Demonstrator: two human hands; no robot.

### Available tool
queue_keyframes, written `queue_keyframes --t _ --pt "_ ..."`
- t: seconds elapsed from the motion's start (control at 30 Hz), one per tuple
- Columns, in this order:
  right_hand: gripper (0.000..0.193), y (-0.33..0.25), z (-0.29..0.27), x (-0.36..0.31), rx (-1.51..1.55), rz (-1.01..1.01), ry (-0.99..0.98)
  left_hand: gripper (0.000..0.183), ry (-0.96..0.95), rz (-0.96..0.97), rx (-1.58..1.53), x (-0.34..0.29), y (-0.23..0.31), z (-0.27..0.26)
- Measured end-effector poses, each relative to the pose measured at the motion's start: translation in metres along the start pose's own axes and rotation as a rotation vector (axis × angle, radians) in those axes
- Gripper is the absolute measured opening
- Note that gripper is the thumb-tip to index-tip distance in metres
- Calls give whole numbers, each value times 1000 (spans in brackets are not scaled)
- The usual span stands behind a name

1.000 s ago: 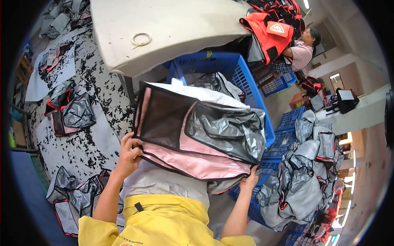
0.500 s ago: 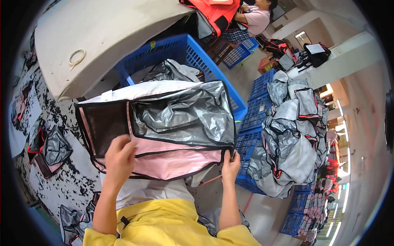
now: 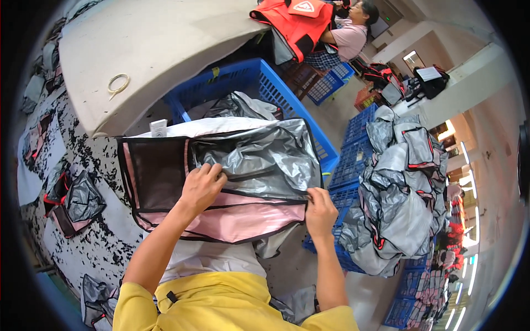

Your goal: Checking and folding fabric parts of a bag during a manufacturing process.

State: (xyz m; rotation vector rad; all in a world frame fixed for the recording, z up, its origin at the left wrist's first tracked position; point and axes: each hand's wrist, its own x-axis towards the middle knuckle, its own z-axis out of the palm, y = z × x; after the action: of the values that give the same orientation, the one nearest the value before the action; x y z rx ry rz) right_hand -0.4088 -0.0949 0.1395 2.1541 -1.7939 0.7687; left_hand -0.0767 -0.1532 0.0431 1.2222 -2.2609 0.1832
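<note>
Your right hand (image 3: 320, 209) has its grip together, thumb and fingers pinched on the near right corner of the bag (image 3: 248, 216). Your left hand (image 3: 204, 186) lies over the bag's middle, fingers bent at the black-trimmed edge of the silver lining (image 3: 270, 157); whether that grip is clamped on the trim or only laid on it, you cannot tell from here.

The bag is in front of your waist, spread crosswise. Its long axis runs left to right, the right end angled slightly away from you. The dark mesh panel (image 3: 160, 174) makes the left end, the silver lining fills the far right part, and the pink side lies along the edge nearest you. White cloth (image 3: 221, 127) shows along the far edge, with a small white tag (image 3: 159, 128) standing up from it.

Just beyond sits a blue crate (image 3: 301, 102) with silver and white pieces inside. Farther left, the pale worktop (image 3: 165, 44) carries a thin ring (image 3: 118, 84). To your right, a heap of silver-grey pieces (image 3: 403, 198) tops blue crates; to your left, black scraps litter the floor. Past the worktop, a co-worker (image 3: 350, 38) handles a red bag (image 3: 301, 25).
</note>
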Motion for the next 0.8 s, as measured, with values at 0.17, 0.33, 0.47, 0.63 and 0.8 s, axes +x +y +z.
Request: queue_keyframes --t 0.17,0.33,0.47,0.63,0.8 --pt "9 84 -18 8 139 327 173 23 251 3 -204 11 -6 -47" --pt "12 79 -9 -13 310 610 153 23 226 -5 -314 -46 36 -50" --pt "15 77 -4 -36 165 435 123 27 121 -74 -371 -86 55 -27" --pt "21 -6 -50 -9 183 282 319 31 120 -69 -447 -73 66 -20" --pt "24 -138 17 86 416 -167 -179 32 89 -104 -383 -80 62 -23"
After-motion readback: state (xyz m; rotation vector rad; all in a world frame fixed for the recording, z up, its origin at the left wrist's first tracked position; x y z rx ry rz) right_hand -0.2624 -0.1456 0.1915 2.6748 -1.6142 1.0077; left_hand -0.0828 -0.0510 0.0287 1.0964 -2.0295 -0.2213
